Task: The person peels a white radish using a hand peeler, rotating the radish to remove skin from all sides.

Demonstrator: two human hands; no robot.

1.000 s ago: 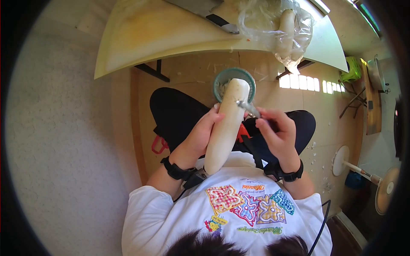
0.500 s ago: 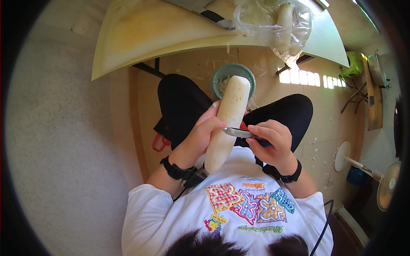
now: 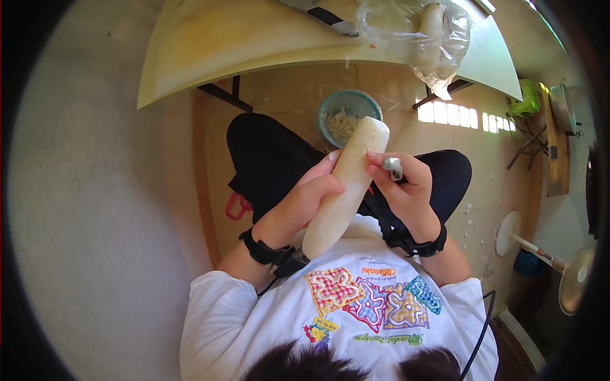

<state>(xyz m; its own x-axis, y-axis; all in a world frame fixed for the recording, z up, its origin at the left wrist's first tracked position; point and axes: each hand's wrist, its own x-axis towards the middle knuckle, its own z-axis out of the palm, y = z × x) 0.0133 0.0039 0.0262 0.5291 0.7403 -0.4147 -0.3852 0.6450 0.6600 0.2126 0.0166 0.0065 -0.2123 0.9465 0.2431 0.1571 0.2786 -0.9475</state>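
A long white daikon radish [image 3: 346,187] slants across my lap, its far end over the bin. My left hand [image 3: 311,193] is wrapped round its left side, thumb on top. In my right hand [image 3: 406,184] is a peeler [image 3: 393,168], seen nearly end-on, its silvery end pointing up and its blade not clearly visible. The thumb and a fingertip of that hand touch or nearly touch the radish's right side near the far end. Just beyond the radish stands a teal bin [image 3: 380,114] with pale peelings [image 3: 341,122] inside.
On the table [image 3: 210,63] ahead lie a knife [image 3: 333,22] and a clear plastic bag [image 3: 438,51] with another daikon in it. A standing fan [image 3: 575,273] is at the right. White scraps dot the floor beside my right knee. A pink-handled item [image 3: 238,206] lies left of my legs.
My right hand has moved up along the radish, turning the peeler from lying across it to pointing up beside it. The radish's far end has shifted slightly right. My left hand keeps its hold.
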